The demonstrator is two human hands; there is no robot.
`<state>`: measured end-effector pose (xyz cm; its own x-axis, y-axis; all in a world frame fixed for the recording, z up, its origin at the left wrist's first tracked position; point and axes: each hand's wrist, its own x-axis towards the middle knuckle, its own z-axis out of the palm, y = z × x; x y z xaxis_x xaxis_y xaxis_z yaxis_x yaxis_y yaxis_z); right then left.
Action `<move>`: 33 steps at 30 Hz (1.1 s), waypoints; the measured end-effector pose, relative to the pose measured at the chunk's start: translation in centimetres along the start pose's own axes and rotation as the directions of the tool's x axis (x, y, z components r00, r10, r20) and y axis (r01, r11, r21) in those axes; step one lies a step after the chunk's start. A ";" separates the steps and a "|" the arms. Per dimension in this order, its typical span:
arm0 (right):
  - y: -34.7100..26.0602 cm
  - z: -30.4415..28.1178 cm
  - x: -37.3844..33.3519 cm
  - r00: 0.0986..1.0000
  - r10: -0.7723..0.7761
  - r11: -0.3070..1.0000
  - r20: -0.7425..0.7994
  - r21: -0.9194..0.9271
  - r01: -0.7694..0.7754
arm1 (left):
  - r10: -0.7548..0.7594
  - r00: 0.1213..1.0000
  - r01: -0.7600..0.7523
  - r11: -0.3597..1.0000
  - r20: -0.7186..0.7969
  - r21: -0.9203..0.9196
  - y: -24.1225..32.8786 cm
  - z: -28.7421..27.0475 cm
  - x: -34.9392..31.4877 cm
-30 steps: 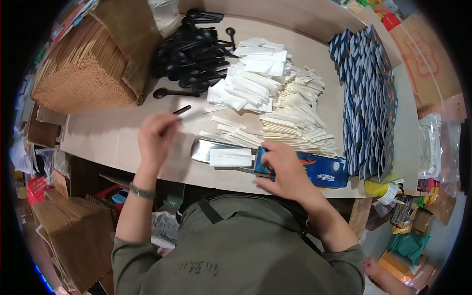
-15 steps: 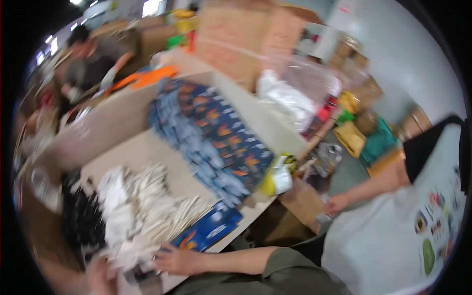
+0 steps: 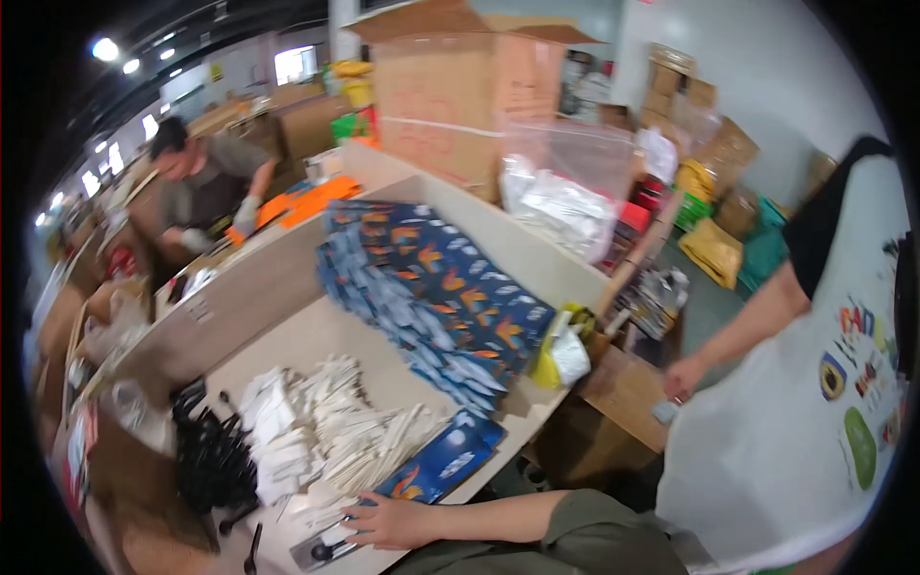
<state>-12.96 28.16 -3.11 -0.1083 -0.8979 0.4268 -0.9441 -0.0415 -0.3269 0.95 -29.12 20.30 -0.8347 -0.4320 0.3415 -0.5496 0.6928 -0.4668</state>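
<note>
Right hand [image 3: 395, 523]: grip cannot be told | blue packets [image 3: 448, 462]: flat, orange-patterned | black spoon [image 3: 324, 552]: round-bowled

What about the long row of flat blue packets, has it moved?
No: the packets still lie along the same straight, pale table wall; only the view turned.

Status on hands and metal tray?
Right hand at metal tray; left hand out of view. Black spoon on tray. Blue packets beside right hand.

Packing workshop: large cardboard box [image 3: 436, 110], worktable [image 3: 287, 335], heaped black spoons [image 3: 213, 455]
</note>
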 end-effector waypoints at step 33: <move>-2.0 -3.4 -0.5 0.994 0.054 0.993 0.099 -0.107 -0.043 | -0.167 0.972 0.200 0.957 0.164 -0.211 7.3 -9.3 -0.4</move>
<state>-12.08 30.14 0.21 -0.1277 -0.9378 0.3229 -0.9664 0.0445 -0.2530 -2.36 -18.53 24.33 -0.7257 -0.6301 0.2763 -0.6851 0.6987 -0.2060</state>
